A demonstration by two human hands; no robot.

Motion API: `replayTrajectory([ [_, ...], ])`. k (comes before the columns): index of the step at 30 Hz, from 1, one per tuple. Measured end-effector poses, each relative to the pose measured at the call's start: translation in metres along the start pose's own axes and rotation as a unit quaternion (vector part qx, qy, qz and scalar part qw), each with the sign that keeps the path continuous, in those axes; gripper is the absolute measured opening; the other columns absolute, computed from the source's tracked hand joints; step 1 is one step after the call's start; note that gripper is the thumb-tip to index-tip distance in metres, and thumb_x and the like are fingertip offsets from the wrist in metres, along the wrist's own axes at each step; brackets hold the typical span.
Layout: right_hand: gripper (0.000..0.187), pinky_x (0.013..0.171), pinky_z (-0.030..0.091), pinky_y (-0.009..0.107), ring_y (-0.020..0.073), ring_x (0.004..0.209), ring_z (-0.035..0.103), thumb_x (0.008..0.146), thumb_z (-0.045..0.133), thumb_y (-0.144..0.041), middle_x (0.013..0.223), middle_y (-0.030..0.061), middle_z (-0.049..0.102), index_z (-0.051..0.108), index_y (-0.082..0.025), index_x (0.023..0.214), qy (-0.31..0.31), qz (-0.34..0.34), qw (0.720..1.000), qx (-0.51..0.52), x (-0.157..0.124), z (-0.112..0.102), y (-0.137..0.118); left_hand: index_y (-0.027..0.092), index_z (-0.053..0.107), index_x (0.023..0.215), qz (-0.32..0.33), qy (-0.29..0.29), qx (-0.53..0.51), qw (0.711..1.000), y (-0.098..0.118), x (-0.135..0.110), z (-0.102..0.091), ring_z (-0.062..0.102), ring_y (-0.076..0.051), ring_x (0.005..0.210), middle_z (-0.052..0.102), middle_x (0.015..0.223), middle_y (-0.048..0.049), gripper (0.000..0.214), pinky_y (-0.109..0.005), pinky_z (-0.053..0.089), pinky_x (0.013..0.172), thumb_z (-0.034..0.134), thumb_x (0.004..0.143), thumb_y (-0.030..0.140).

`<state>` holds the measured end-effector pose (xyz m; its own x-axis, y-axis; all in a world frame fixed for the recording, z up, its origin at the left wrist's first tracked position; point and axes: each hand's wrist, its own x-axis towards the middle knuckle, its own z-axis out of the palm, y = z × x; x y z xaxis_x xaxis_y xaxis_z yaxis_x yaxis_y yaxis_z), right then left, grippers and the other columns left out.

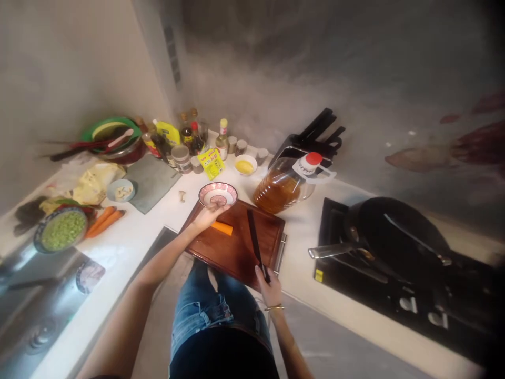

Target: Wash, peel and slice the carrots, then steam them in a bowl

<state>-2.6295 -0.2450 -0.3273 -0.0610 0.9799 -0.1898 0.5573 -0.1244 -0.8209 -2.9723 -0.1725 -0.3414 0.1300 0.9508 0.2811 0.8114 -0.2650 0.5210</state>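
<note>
Item: patterned bowl, frame centre, likely ceramic, light, breakable; left hand pinches its near rim. Right hand closed round knife handle, on cutting board.

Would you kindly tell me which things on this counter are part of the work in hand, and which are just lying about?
In hand:
left hand at the patterned bowl
carrot piece on the cutting board
right hand gripping the knife

Lying about:
oil jug
wok
bowl of peas
whole carrots
yellow packet
</note>
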Motion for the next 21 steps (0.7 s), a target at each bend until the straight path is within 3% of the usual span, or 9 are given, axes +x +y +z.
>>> replayTrajectory([
  [3, 0.070, 0.059, 0.051, 0.031, 0.0206, 0.059, 0.065, 0.068, 0.055, -0.086, 0.066, 0.0059, 0.072, 0.073, -0.019, 0.078, 0.020, 0.051, 0.998, -0.007, -0.007, 0.010, -0.001, 0.018, 0.064, 0.131, 0.022, -0.055, 0.037, 0.998, -0.016, -0.011, 0.007, 0.063, -0.026, 0.123, 0.069, 0.127, -0.0140, 0.049, -0.048, 0.049, 0.108, 0.038, 0.092, 0.003],
  [7, 0.072, 0.066, 0.054, 0.033, 0.0245, 0.071, 0.071, 0.067, 0.054, -0.087, 0.077, 0.0095, 0.076, 0.075, -0.020, 0.082, 0.050, 0.083, 0.995, -0.024, -0.020, 0.018, -0.007, 0.016, 0.059, 0.137, 0.035, -0.066, 0.031, 0.997, -0.021, -0.030, 0.015, 0.057, -0.028, 0.131, 0.065, 0.134, -0.0177, 0.048, -0.054, 0.044, 0.112, 0.038, 0.095, 0.006],
  [12, 0.069, 0.061, 0.051, 0.031, 0.0241, 0.066, 0.070, 0.074, 0.049, -0.085, 0.073, 0.0092, 0.074, 0.073, -0.021, 0.081, 0.032, 0.102, 0.990, -0.095, -0.037, 0.016, -0.013, 0.020, 0.060, 0.134, 0.091, -0.100, 0.004, 0.991, -0.011, -0.046, 0.028, 0.056, -0.026, 0.132, 0.063, 0.138, -0.0149, 0.039, -0.048, 0.045, 0.112, 0.047, 0.098, 0.020],
  [16, 0.065, 0.059, 0.049, 0.030, 0.0255, 0.069, 0.071, 0.080, 0.045, -0.081, 0.072, 0.0096, 0.073, 0.071, -0.021, 0.085, -0.002, 0.108, 0.983, -0.146, -0.046, 0.010, -0.016, 0.016, 0.060, 0.133, 0.044, -0.102, 0.028, 0.993, -0.004, -0.051, 0.039, 0.065, -0.028, 0.116, 0.068, 0.128, -0.0168, 0.041, -0.047, 0.052, 0.101, 0.045, 0.096, 0.013],
  [21, 0.067, 0.057, 0.046, 0.030, 0.0261, 0.067, 0.071, 0.083, 0.039, -0.082, 0.071, 0.0097, 0.073, 0.070, -0.022, 0.086, -0.046, 0.093, 0.976, -0.190, -0.043, -0.007, -0.018, 0.020, 0.063, 0.129, 0.066, -0.093, 0.012, 0.993, 0.019, -0.083, 0.050, 0.064, -0.026, 0.115, 0.067, 0.132, -0.0119, 0.039, -0.043, 0.052, 0.100, 0.046, 0.095, 0.010],
])
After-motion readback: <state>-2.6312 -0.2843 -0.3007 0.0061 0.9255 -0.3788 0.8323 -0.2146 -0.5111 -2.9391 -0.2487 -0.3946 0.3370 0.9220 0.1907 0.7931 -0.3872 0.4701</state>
